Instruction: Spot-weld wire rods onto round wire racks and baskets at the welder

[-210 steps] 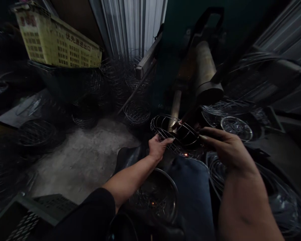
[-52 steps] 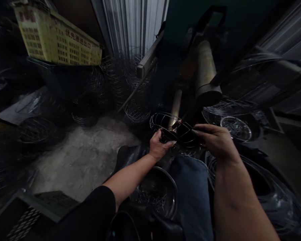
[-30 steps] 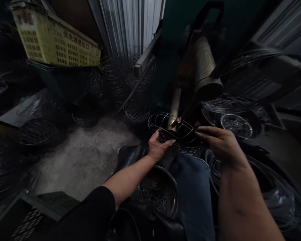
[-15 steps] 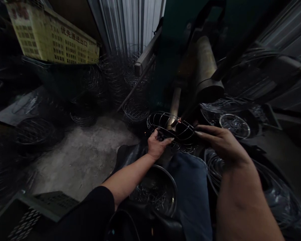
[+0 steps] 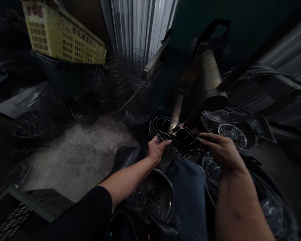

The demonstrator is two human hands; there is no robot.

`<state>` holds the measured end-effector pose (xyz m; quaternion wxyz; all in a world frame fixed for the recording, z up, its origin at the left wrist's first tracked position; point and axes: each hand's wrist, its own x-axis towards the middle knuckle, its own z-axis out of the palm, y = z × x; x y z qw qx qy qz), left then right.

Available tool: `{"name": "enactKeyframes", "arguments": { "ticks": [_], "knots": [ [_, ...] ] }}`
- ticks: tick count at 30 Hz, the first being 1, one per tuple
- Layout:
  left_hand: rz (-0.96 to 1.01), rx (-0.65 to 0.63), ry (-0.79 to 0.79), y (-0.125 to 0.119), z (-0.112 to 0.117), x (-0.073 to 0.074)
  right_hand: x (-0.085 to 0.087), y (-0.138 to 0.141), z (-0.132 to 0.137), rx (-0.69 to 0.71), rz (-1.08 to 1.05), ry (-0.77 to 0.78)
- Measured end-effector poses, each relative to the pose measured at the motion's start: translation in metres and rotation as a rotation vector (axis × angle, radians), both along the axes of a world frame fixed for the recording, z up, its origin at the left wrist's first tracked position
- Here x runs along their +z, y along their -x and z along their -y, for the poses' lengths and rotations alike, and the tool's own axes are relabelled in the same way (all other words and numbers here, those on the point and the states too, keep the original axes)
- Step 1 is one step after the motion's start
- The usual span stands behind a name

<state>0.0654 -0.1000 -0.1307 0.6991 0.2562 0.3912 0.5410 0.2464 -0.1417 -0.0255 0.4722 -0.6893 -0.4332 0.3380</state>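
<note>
I hold a round wire basket frame (image 5: 174,135) with both hands, in front of my knees. My left hand (image 5: 157,149) grips its near left rim, fingers curled around the wires. On the right side my right hand (image 5: 219,149) pinches the rim between fingers and thumb. A metal electrode rod (image 5: 176,112) of the machine touches the frame's top, where a small red glow shows. A big brass-coloured cylinder (image 5: 210,78) hangs above it.
A steel bowl (image 5: 157,197) with short wire pieces sits between my legs. Another bowl of wire pieces (image 5: 232,135) stands right of the frame. Stacks of wire baskets (image 5: 130,80) line the back and left floor. A yellow crate (image 5: 62,35) is upper left.
The frame has been turned a little in my hands under the rod. The view has shifted slightly; my grips remain on the rim.
</note>
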Motion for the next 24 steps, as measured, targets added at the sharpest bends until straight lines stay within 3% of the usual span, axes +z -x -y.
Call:
{"name": "enactKeyframes", "arguments": {
  "ticks": [6, 11, 18, 24],
  "knots": [
    [-0.013, 0.009, 0.039, -0.003, 0.002, 0.000, -0.002, -0.002, 0.002, -0.022, -0.052, 0.018],
    [0.023, -0.038, 0.094, 0.000, 0.005, 0.008, 0.004, 0.005, 0.003, -0.002, -0.002, -0.017],
    [0.087, -0.082, 0.240, 0.005, 0.004, 0.014, 0.024, 0.026, -0.019, 0.048, 0.110, -0.020],
    [0.096, -0.067, 0.268, 0.004, 0.003, 0.014, 0.021, 0.029, -0.027, 0.045, 0.046, 0.009]
  ]
}}
